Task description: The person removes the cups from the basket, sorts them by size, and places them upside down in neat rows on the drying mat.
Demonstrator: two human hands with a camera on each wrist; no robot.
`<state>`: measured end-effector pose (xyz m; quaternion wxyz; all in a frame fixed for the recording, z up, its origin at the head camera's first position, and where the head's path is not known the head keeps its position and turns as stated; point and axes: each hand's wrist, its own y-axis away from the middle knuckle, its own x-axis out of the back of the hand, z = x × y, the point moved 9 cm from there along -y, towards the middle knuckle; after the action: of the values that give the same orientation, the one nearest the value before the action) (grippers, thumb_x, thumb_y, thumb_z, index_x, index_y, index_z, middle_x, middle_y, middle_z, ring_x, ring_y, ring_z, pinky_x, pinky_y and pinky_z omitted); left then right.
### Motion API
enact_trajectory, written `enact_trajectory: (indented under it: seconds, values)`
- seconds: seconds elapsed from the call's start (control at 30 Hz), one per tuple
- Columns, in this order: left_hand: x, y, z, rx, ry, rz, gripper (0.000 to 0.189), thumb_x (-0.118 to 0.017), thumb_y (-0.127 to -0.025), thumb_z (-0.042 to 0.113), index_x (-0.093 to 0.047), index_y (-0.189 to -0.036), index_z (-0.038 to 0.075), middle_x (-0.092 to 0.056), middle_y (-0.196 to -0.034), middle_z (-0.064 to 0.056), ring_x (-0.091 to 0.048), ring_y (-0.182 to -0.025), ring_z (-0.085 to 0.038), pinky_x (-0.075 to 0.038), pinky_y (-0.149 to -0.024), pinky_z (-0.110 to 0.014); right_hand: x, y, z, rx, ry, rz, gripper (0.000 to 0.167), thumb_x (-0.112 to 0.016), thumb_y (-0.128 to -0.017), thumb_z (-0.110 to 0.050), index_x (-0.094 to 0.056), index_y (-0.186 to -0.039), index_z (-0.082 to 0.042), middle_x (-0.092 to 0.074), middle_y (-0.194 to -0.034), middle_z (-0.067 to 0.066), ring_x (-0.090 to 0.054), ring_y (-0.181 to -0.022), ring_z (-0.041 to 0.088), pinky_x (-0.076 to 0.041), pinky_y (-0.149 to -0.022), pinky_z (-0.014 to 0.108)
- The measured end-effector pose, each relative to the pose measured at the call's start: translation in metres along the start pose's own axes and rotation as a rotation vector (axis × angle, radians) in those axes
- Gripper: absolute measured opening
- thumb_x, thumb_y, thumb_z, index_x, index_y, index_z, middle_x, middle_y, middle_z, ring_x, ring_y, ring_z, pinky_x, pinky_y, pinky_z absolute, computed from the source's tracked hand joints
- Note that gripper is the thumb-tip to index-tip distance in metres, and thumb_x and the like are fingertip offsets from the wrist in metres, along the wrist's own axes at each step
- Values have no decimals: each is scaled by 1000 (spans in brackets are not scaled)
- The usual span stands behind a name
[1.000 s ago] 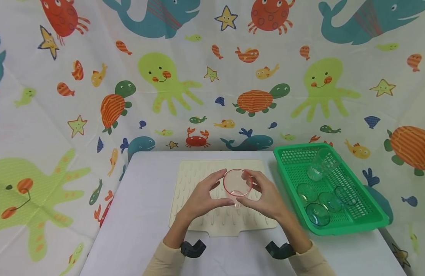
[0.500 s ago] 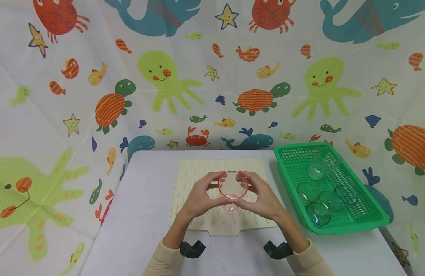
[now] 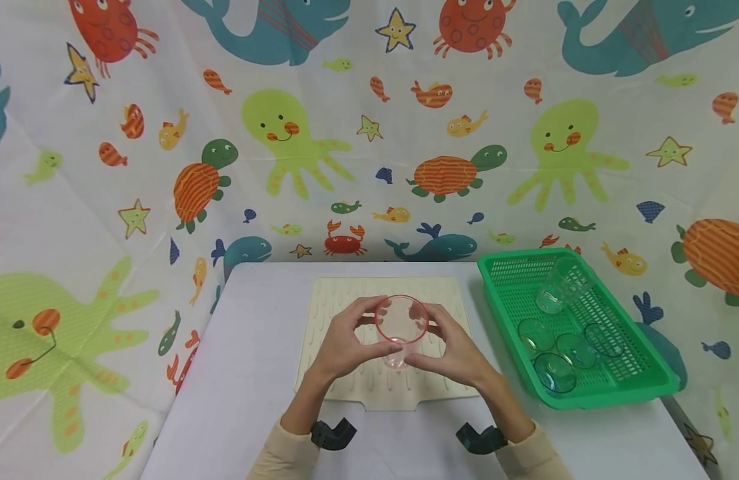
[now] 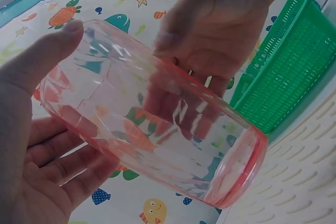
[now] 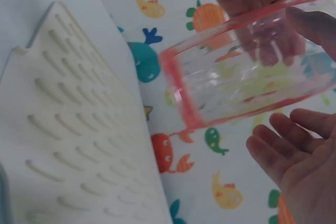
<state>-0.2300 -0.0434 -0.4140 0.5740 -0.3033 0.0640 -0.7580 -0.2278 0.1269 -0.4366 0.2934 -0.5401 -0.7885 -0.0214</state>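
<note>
A clear pink-tinted drinking glass with a red rim (image 3: 402,320) is held tilted over the cream ridged mat (image 3: 339,373), its mouth facing the head camera. My left hand (image 3: 345,340) grips its left side, thumb across the near wall and fingers behind. My right hand (image 3: 456,343) curves round the right side, fingertips at the rim and thumb low in front. In the left wrist view the glass (image 4: 147,114) slants between both hands, its thick base toward the mat. The right wrist view shows the right fingers (image 5: 283,140) loosely spread just beside the glass wall.
A green plastic basket (image 3: 507,333) stands at the table's right edge. Inside are a tilted clear glass tumbler (image 3: 552,293) and several round glass pieces (image 3: 554,372) with dark rims. A sea-animal patterned cloth (image 3: 369,187) hangs behind the white table (image 3: 255,313).
The glass has moved slightly left together with both hands. The right thumb has shifted from the near rim down along the wall. Basket and mat stay put.
</note>
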Motion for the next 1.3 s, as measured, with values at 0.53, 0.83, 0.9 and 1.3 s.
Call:
enact_trajectory:
  seconds: [0.53, 0.83, 0.9, 1.3]
  values:
    - [7, 1, 8, -15, 1, 11, 74, -90, -75, 20, -56, -140, 14, -66, -129, 0, -64, -117, -19, -62, -95, -33, -49, 9, 55, -134, -91, -124, 71, -86, -80, -23, -52, -141, -11, -60, -142, 11, -57, -131, 32, -52, -108, 54]
    - [19, 11, 0, 36, 40, 24, 76, -90, -74, 17, -55, -141, 12, -65, -131, -1, -65, -117, -20, -61, -97, -31, -48, 8, 54, -115, -120, -114, 45, -86, -80, -21, -59, -116, -15, -61, -138, 7, -56, -132, 29, -54, -108, 46]
    - [24, 15, -3, 47, 39, 25, 75, -90, -74, 17, -55, -141, 12, -66, -130, -1, -65, -117, -21, -61, -97, -32, -45, 8, 56, -125, -111, -108, 44, -86, -80, -23, -59, -115, -16, -63, -134, 5, -59, -128, 25, -55, -107, 41]
    - [46, 48, -30, 161, 31, -12, 69, -89, -76, 20, -58, -137, 17, -68, -126, -6, -67, -111, -26, -61, -96, -29, -30, 12, 60, -144, -206, -137, 71, -82, -84, -15, -47, -144, -6, -61, -136, 14, -65, -116, 20, -53, -100, 20]
